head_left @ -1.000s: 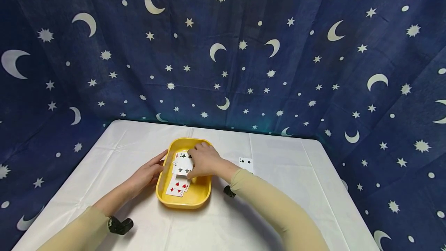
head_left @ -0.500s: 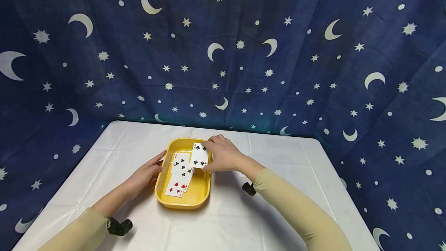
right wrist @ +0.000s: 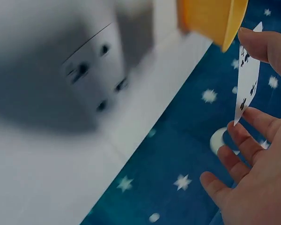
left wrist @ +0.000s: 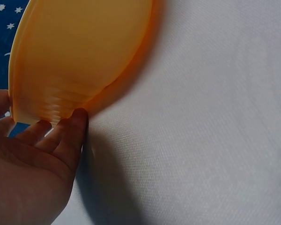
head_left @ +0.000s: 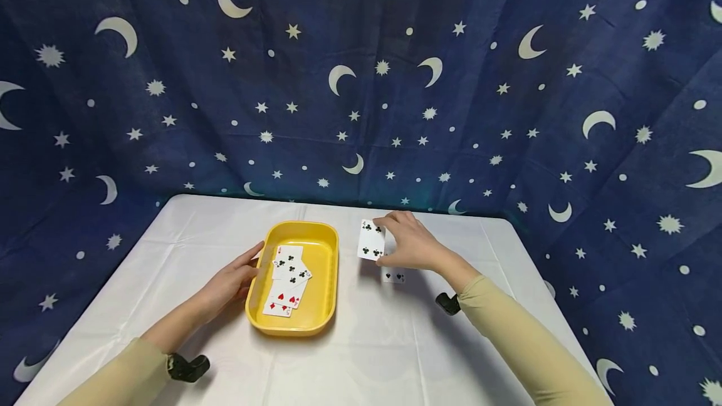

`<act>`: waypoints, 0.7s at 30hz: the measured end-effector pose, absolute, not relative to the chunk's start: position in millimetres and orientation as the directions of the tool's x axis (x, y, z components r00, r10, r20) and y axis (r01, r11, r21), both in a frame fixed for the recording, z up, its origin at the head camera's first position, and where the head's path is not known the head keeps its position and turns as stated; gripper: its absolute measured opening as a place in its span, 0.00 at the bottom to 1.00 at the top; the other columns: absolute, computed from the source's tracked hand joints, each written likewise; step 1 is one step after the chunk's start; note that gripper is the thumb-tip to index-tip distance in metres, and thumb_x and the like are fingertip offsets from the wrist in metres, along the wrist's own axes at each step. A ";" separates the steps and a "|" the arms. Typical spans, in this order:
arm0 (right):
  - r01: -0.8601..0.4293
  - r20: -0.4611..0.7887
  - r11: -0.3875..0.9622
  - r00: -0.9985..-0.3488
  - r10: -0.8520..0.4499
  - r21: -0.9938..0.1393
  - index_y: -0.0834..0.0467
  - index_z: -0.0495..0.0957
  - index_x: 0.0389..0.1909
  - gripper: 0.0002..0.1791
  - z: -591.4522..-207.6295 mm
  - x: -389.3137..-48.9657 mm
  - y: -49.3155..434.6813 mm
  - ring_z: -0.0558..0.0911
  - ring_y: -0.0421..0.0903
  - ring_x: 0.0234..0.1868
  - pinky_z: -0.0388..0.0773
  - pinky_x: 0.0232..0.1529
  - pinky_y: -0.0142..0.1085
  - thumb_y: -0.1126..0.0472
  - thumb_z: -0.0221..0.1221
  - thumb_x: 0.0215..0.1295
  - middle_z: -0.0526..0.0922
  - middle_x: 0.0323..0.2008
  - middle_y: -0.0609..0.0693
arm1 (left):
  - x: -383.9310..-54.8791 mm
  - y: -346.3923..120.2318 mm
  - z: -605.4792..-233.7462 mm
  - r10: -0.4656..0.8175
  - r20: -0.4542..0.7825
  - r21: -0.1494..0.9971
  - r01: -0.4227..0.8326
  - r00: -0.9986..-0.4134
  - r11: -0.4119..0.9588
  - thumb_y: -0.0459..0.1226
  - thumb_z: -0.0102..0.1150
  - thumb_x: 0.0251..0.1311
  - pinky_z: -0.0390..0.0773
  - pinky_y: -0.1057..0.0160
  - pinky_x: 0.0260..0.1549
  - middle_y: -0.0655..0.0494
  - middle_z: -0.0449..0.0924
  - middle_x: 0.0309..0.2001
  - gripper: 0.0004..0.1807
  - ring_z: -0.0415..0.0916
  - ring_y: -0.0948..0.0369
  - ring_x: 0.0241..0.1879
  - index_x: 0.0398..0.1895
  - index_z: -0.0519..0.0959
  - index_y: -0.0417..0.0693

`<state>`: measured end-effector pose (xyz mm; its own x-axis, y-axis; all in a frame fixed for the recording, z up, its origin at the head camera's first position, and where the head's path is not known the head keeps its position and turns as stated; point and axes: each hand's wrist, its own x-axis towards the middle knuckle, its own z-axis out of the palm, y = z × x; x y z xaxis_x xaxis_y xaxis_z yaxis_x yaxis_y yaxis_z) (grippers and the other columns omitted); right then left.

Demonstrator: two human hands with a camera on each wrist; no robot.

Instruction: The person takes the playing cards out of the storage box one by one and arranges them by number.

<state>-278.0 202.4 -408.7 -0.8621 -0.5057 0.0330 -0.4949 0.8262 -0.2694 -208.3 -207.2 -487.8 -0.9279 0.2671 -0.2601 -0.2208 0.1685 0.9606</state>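
Observation:
My right hand (head_left: 412,240) pinches a playing card (head_left: 369,240), the four of clubs, by its edges between thumb and fingertips, above the table right of the yellow tray (head_left: 334,281). In the right wrist view the card (right wrist: 248,75) stands nearly edge-on, face partly showing. Below that hand a spades card (head_left: 393,276) lies face up on the table, partly covered by the hand. My left hand (head_left: 228,284) rests against the tray's left side. Its fingers (left wrist: 75,126) reach along the outer wall in the left wrist view. Several overlapping cards (head_left: 289,284) lie face up in the tray, clubs, hearts and diamonds among them.
A white cloth covers the table (head_left: 361,362). Behind it hangs a dark blue curtain (head_left: 316,80) with moons and stars. A black strap end (head_left: 188,368) juts from the left wrist, and another (head_left: 448,304) from the right.
My right hand has lifted the four of clubs out of the tray and carried it right, over the table beside the spades card. The left hand has stayed at the tray's side.

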 end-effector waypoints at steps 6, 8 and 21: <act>-0.452 0.006 0.845 -0.883 -0.470 -0.287 0.48 0.68 0.75 0.50 -418.3 -279.5 240.1 0.64 0.53 0.68 0.64 0.67 0.56 0.42 0.74 0.48 0.69 0.68 0.52 | -207.9 -208.2 -487.0 0.261 -0.262 0.960 -0.222 -0.929 0.173 0.40 0.46 0.76 0.77 0.58 0.56 0.38 0.57 0.77 0.38 0.69 0.46 0.68 0.84 0.46 0.59; -0.441 -0.001 0.847 -0.887 -0.461 -0.296 0.49 0.68 0.75 0.51 -421.9 -280.1 250.9 0.64 0.53 0.68 0.64 0.67 0.56 0.43 0.74 0.48 0.69 0.68 0.52 | -207.5 -208.1 -486.7 0.260 -0.262 0.959 -0.222 -0.929 0.174 0.40 0.46 0.76 0.78 0.58 0.56 0.37 0.57 0.77 0.38 0.69 0.46 0.68 0.84 0.46 0.59; -0.395 -0.087 0.862 -0.893 -0.441 -0.317 0.56 0.70 0.73 0.49 -444.5 -278.7 297.8 0.65 0.60 0.67 0.64 0.66 0.60 0.49 0.76 0.49 0.70 0.67 0.59 | -209.1 -206.8 -487.0 0.257 -0.273 0.956 -0.232 -0.927 0.179 0.40 0.46 0.76 0.79 0.59 0.53 0.36 0.55 0.77 0.38 0.70 0.46 0.68 0.85 0.45 0.60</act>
<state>-278.7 297.8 -444.5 -0.8933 -0.4410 -0.0866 -0.3950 0.8624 -0.3167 -209.1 -206.8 -487.0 -0.9271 0.2573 -0.2727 -0.2317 0.1786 0.9563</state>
